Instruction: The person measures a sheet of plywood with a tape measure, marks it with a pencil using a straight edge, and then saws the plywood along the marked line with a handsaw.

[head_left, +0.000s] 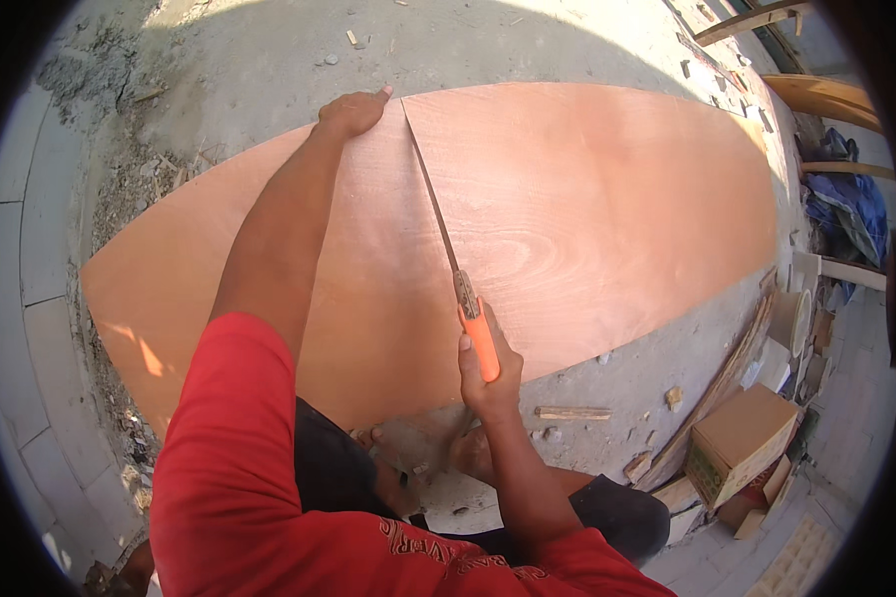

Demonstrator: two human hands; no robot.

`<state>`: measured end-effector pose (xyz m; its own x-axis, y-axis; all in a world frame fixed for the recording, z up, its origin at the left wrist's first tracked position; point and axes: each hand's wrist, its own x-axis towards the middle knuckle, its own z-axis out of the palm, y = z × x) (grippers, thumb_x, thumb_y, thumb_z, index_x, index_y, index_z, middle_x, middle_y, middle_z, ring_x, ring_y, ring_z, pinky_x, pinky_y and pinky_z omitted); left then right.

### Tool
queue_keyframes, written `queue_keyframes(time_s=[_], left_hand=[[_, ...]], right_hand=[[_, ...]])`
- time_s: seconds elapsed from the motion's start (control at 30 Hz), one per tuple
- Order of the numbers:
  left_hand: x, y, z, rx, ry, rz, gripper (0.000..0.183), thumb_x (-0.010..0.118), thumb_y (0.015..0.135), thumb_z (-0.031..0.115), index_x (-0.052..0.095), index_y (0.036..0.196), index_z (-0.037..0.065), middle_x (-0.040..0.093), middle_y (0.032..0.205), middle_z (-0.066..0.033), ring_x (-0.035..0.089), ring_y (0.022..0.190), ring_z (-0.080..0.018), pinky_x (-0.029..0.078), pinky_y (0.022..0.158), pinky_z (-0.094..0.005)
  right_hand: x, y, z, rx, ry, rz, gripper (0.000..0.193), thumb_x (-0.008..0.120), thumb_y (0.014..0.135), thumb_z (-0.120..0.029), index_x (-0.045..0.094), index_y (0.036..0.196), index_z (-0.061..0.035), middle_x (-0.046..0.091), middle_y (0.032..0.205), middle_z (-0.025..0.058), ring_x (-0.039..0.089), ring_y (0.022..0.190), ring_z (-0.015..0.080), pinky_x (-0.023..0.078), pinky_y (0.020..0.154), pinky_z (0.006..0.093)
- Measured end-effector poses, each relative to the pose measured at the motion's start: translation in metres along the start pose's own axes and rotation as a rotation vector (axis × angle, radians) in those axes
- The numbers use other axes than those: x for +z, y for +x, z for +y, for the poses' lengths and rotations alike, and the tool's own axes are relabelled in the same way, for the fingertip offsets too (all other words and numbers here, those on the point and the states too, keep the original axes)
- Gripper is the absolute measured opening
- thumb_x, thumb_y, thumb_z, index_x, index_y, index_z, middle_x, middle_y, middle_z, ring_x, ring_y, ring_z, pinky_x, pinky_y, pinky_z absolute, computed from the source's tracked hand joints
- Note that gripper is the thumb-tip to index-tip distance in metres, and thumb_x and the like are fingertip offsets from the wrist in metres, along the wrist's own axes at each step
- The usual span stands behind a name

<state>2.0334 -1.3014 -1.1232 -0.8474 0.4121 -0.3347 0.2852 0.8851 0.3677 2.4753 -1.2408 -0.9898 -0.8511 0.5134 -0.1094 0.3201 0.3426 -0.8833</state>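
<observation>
A large reddish-brown plywood sheet (pixel 627 219) lies across the ground in front of me. My right hand (pixel 493 368) is wrapped round the orange handle of a handsaw (pixel 433 199). The saw's narrow blade points away from me, with its tip at the sheet's far edge. To the left of that tip, my left hand (pixel 353 113) presses on the same far edge, its thumb stretched toward the blade. The underside of the left hand's grip on the sheet is hidden.
A cardboard box (pixel 742 438) stands at the lower right, beside long timber strips (pixel 717 388). A short wood offcut (pixel 573 413) lies near my right forearm. Blue plastic sheeting (pixel 851 199) is heaped at the far right. Pale tiles (pixel 45 239) and rubble border the left.
</observation>
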Motion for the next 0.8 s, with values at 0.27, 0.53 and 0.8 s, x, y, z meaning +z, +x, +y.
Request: queue_keyframes(time_s=[0.27,0.53,0.8], left_hand=[[-0.030,-0.028,0.062,-0.032,-0.020,0.064,0.076,0.031,0.102,0.070,0.075,0.125,0.013,0.073,0.126,-0.0166,0.067,0.121,-0.0363,0.050,0.101,-0.0497],[0.014,-0.031,0.054,-0.041,-0.060,0.042,0.074,0.033,0.102,0.069,0.078,0.121,0.013,0.074,0.122,-0.0148,0.068,0.118,-0.0339,0.051,0.099,-0.0482],[-0.008,-0.007,0.011,-0.061,-0.015,0.120,0.074,0.031,0.099,0.076,0.075,0.128,0.025,0.074,0.124,-0.0127,0.067,0.119,-0.0338,0.050,0.100,-0.0466]], right_hand=[[-0.010,0.071,-0.023,-0.025,-0.008,0.073,0.051,0.064,0.098,-0.016,0.056,0.144,0.0030,0.076,0.102,0.0224,0.077,0.082,0.0286,0.058,0.072,0.0363],[-0.016,0.008,0.023,0.070,-0.033,0.025,0.048,0.058,0.105,-0.020,0.055,0.147,0.0033,0.074,0.106,0.0097,0.065,0.082,0.0116,0.054,0.078,0.0295],[0.005,0.021,-0.020,-0.090,-0.082,0.061,0.049,0.059,0.104,-0.022,0.056,0.145,0.0033,0.075,0.115,0.0154,0.066,0.085,0.0115,0.054,0.079,0.0298]])
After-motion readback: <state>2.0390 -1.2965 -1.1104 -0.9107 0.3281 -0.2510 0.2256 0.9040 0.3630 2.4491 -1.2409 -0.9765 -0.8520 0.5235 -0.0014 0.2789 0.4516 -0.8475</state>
